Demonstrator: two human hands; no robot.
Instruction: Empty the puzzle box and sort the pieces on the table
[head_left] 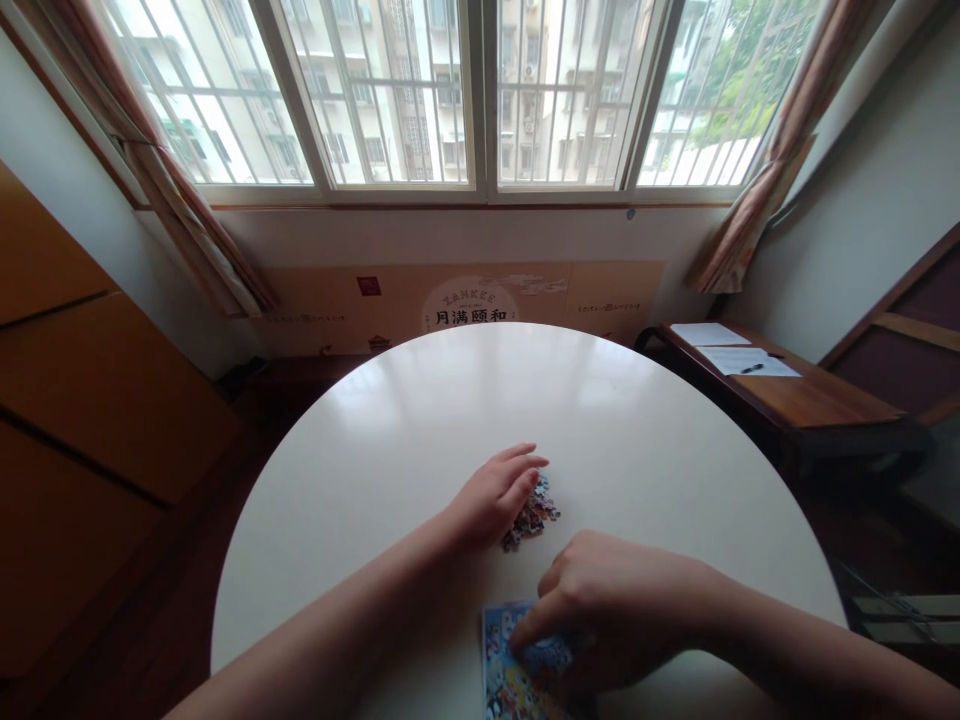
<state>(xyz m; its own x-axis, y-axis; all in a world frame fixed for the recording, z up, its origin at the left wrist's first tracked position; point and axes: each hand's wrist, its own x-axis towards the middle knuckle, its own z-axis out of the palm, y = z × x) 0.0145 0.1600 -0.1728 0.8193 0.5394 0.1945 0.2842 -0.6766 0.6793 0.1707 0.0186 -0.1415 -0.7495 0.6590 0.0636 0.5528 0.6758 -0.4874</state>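
Note:
A small heap of jigsaw puzzle pieces [534, 520] lies near the middle of the white round table. My left hand [499, 492] rests over the heap's left side, fingers stretched out and slightly apart, gripping nothing that I can see. Closer to me is a blue, colourful cartoon picture sheet or puzzle [501, 680], cut off by the bottom edge of the view. Above it, my right hand [615, 595] points with its index finger down at the picture's upper part. Its other fingers curl in, and the hand hides the picture's right side.
The white table [360, 450] has a curved far edge. A wooden side table [840, 395] with papers [739, 360] and a pen stands to the right. A printed cardboard box [337, 300] is behind, below barred windows. An orange-brown cabinet [90, 400] stands left.

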